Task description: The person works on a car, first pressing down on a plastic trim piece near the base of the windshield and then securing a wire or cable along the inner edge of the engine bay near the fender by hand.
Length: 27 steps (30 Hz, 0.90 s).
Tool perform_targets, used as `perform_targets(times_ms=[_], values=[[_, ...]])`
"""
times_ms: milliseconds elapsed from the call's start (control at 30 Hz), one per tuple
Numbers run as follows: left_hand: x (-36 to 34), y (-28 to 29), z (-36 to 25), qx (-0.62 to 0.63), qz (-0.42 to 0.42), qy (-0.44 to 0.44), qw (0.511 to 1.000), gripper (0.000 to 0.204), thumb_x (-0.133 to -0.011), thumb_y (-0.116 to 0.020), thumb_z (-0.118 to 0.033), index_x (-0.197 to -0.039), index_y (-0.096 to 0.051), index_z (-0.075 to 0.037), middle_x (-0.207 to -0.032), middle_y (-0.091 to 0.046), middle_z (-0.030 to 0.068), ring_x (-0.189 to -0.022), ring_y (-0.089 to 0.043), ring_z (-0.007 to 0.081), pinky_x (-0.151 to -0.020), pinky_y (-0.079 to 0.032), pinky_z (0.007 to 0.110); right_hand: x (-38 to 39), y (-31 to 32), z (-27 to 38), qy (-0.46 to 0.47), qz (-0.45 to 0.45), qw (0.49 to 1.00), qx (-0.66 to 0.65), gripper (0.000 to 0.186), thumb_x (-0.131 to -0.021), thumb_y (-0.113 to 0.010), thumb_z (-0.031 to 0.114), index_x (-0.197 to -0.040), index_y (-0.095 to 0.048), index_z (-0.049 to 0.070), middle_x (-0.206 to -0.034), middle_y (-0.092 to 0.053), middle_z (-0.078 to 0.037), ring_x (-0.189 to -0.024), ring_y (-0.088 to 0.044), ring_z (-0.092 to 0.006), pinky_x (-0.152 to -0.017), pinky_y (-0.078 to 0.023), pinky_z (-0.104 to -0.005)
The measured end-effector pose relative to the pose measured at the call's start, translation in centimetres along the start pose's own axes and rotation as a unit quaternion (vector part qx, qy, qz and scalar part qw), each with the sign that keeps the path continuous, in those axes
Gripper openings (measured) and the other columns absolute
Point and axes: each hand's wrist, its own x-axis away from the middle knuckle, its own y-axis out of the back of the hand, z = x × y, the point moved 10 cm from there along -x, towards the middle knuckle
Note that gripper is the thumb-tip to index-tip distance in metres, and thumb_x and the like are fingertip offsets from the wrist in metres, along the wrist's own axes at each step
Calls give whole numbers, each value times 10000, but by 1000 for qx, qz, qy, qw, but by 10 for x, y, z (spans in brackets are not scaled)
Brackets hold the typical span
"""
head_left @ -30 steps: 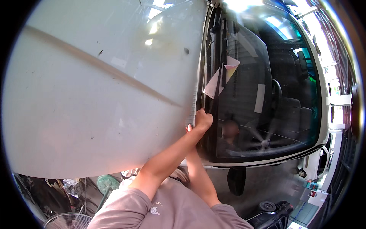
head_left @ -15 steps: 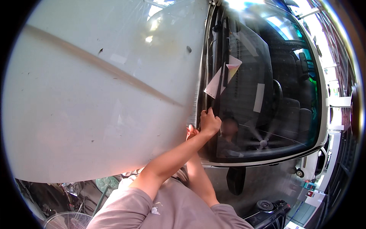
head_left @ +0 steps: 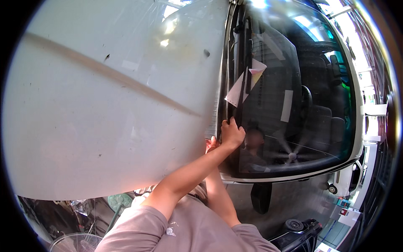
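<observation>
I lean over a white car hood (head_left: 109, 109) toward the dark windshield (head_left: 302, 105). My left hand (head_left: 231, 133) is closed in a fist around the black wiper arm (head_left: 242, 92) at the glass's lower edge. Only a few fingers of my right hand (head_left: 211, 144) show, just below and behind my left wrist at the rear edge of the hood; what it holds is hidden. Paper slips (head_left: 243, 86), white and one pink and yellow, sit inside the glass just above my left hand.
A black side mirror (head_left: 261, 197) hangs below the windshield frame. A white fan (head_left: 75, 243) and clutter lie at the lower left, a dark scooter part (head_left: 298, 233) at the lower right. Seats and a steering wheel show through the glass.
My left hand has shifted slightly from the hood's edge onto the wiper at the glass. My right hand stays tucked under it.
</observation>
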Motion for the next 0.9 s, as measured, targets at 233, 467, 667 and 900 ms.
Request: perform_targets(times_ms=[233,467,667,900], values=[[-2,0,1,-1,8,1,1000,625,-854,-581,-228,-1397,-438,46,-1307,-446,387,-1195,-488,514,-1037,-420,510,-19,-5,0,-17,29,999,-38,354,-893,-724,419,-961,-609,91,-863,-618,-30,-715,-559,-150,-628,-443,-304],[1,-1,-6,-10,18,6,1000,621,-854,-582,-229,-1394,-443,45,-1292,-458,382,-1173,-508,512,-1038,-422,500,-20,-3,3,-21,33,998,-52,357,-889,-730,424,-957,-598,99,-859,-608,-23,-697,-549,-147,-610,-435,-297],[-3,0,-4,-8,8,-11,1000,626,-854,-595,-237,-1390,-442,50,-1286,-464,385,-1173,-508,516,-1037,-421,500,-9,-17,3,-7,27,998,-51,361,-885,-734,429,-953,-589,106,-855,-599,-17,-681,-541,-144,-594,-429,-291],[-3,5,5,-13,-24,-13,1000,615,-853,-608,-239,-1367,-455,62,-1245,-508,372,-1173,-521,497,-1035,-428,479,2,-17,-15,-23,12,998,-51,366,-880,-740,435,-949,-578,114,-851,-588,-11,-663,-531,-141,-576,-421,-283]])
